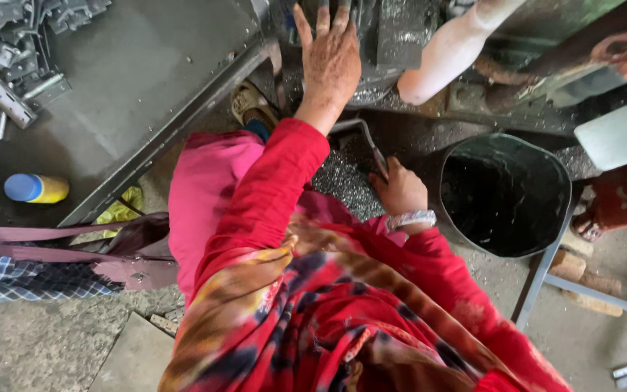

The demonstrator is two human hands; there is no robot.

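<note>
A grey tabletop [146,80] fills the upper left, with metal brackets [9,94] heaped at its far corner and a blue-capped yellow bottle [36,189] on it. A black bucket [506,194] stands on the floor at right, empty as far as can be seen. Metal shavings [342,181] lie piled between knee and bucket, so little looks cleared. The left hand [330,62] rests spread against the machine; the right hand [400,190] has its grip pinching a bent rod [368,141] over the shavings

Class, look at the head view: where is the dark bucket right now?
The dark bucket stands on the floor at the right of the head view, just right of the right hand.
</note>
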